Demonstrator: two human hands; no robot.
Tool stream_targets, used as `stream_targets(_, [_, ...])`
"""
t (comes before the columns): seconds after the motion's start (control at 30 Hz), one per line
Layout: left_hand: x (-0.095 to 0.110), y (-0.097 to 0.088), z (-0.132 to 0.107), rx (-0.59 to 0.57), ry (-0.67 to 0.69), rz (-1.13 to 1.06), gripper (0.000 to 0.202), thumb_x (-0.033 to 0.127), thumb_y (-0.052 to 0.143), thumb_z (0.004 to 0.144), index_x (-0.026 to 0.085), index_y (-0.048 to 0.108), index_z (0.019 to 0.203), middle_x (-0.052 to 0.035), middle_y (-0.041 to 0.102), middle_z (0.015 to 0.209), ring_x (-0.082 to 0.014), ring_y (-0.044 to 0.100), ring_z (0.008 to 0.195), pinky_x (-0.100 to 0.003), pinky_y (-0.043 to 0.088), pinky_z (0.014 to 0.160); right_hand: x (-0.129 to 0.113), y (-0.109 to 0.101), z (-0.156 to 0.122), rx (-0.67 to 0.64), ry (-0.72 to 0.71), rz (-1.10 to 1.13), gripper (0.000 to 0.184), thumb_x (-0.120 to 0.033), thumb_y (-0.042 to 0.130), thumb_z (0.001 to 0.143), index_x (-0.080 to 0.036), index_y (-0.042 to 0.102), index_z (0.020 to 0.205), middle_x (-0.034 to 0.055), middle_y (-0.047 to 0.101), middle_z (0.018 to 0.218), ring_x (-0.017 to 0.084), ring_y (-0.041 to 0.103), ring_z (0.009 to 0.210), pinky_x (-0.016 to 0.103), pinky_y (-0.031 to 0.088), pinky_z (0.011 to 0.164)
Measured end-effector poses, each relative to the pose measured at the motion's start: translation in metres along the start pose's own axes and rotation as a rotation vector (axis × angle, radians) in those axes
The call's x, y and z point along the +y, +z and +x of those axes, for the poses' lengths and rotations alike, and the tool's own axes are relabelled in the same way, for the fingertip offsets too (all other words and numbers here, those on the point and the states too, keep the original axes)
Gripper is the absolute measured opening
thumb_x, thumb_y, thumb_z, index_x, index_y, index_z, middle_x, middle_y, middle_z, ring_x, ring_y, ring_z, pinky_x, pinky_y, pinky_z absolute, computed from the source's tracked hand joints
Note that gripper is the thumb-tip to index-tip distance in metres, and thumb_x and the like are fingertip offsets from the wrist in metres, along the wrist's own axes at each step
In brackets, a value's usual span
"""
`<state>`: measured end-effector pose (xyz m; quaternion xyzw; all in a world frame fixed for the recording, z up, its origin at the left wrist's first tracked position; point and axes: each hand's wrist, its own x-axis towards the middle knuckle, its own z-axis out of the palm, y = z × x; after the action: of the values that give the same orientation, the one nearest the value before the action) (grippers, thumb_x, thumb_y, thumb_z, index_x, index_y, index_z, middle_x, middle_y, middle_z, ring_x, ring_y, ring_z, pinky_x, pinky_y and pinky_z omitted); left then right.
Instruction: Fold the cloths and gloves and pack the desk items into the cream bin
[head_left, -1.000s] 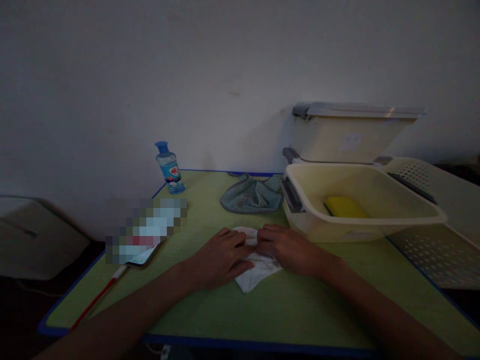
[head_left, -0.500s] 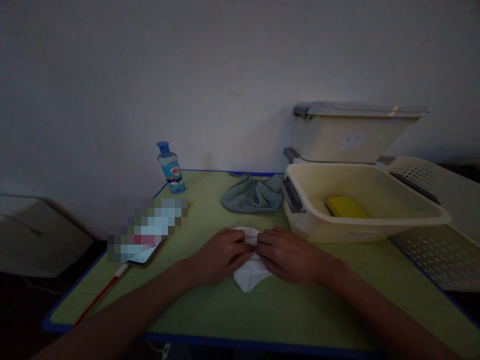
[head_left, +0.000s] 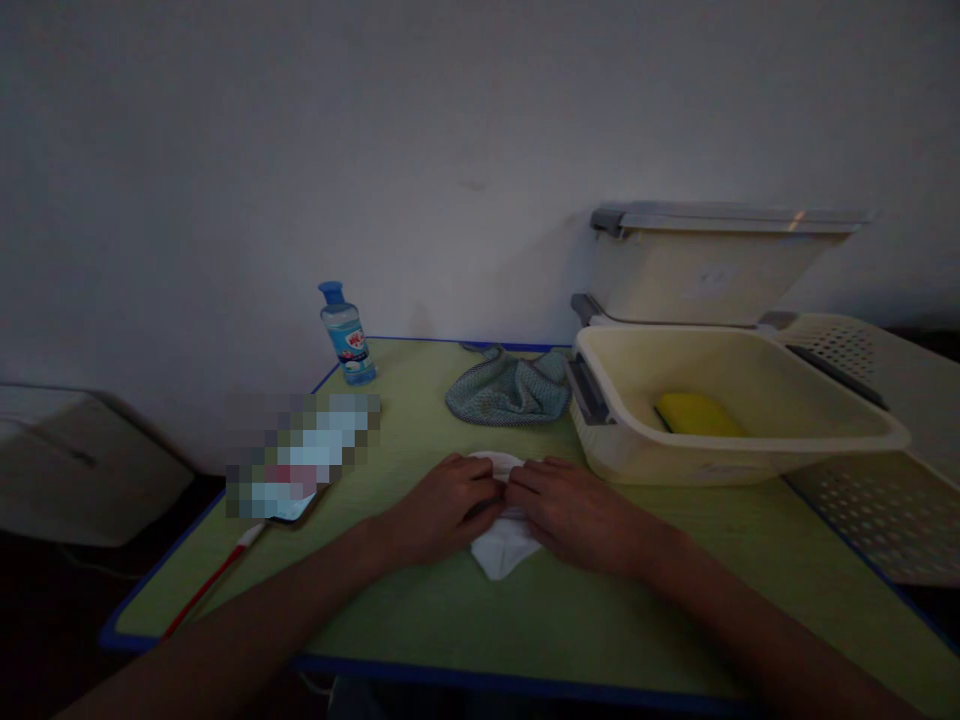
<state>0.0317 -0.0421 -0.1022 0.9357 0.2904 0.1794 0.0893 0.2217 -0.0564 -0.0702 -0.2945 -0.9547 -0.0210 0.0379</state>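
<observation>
A small white cloth (head_left: 501,553) lies on the green table, partly covered by both hands; its lower part narrows to a point towards me. From the left, my left hand (head_left: 454,508) is closed on it with bent fingers. My right hand (head_left: 574,515) is closed on the same cloth from the other side. The two hands almost meet over its middle, and the fingertips are largely hidden. Just beyond them rests a crumpled grey-blue mesh cloth (head_left: 510,390).
To the right stands a cream basin (head_left: 720,462) with a yellow sponge (head_left: 697,415) inside. Behind it is a lidded bin (head_left: 675,265); a perforated basket (head_left: 862,520) is at far right. On the left are a blue bottle (head_left: 349,340) and a phone (head_left: 296,503) with a red cable (head_left: 206,588).
The view has shifted slightly, so the scene sits a little further right. My right hand has moved slightly closer to the left over the white cloth. Both hands still hold it.
</observation>
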Motion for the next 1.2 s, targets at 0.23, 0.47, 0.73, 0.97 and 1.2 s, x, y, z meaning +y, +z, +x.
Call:
stream_targets(0.23, [0.000, 0.000, 0.002, 0.024, -0.020, -0.036, 0.018, 0.019, 0.044, 0.087, 0.015, 0.060, 0.082, -0.0031, 0.055, 0.079, -0.0151, 0.051, 0.078, -0.028, 0.037, 0.070, 0.000, 0.021, -0.006, 0.157, 0.101, 0.143, 0.018, -0.005, 0.050, 0.073, -0.013, 0.057, 0.088, 0.0082, 0.059, 0.088, 0.019, 0.052, 0.084, 0.035, 0.043, 0.078])
stream_targets(0.47, [0.000, -0.001, 0.003, 0.017, -0.041, -0.126, 0.018, 0.020, 0.045, 0.086, 0.016, 0.062, 0.089, -0.0029, 0.056, 0.078, -0.0147, 0.053, 0.077, -0.027, 0.038, 0.069, 0.001, 0.022, -0.013, 0.226, 0.049, 0.149, 0.019, -0.005, 0.046, 0.078, -0.013, 0.060, 0.088, 0.0095, 0.061, 0.089, 0.018, 0.054, 0.082, 0.033, 0.047, 0.076])
stream_targets(0.73, [-0.002, 0.001, 0.003, 0.014, -0.042, -0.121, 0.018, 0.021, 0.046, 0.085, 0.016, 0.062, 0.092, -0.0030, 0.056, 0.078, -0.0146, 0.053, 0.076, -0.026, 0.039, 0.069, 0.000, -0.002, -0.025, 0.034, 0.005, 0.184, 0.037, -0.024, 0.060, 0.075, -0.013, 0.057, 0.110, 0.0114, 0.061, 0.106, 0.023, 0.054, 0.101, 0.038, 0.043, 0.091])
stream_targets(0.97, [-0.001, 0.000, 0.003, 0.011, -0.046, -0.127, 0.019, 0.021, 0.045, 0.086, 0.016, 0.062, 0.093, -0.0033, 0.056, 0.078, -0.0147, 0.053, 0.076, -0.026, 0.038, 0.070, -0.005, -0.003, -0.027, 0.039, 0.053, 0.197, 0.040, -0.008, 0.053, 0.073, -0.015, 0.056, 0.112, 0.0104, 0.060, 0.111, 0.021, 0.053, 0.106, 0.035, 0.043, 0.092])
stream_targets(1.2, [0.004, -0.006, 0.002, -0.027, -0.029, -0.073, 0.025, 0.023, 0.036, 0.090, 0.016, 0.060, 0.092, -0.0043, 0.055, 0.081, -0.0160, 0.051, 0.078, -0.029, 0.036, 0.070, -0.007, 0.013, -0.021, 0.171, 0.031, 0.032, 0.028, -0.010, 0.050, 0.077, -0.013, 0.058, 0.104, 0.0113, 0.064, 0.100, 0.021, 0.058, 0.095, 0.037, 0.048, 0.085])
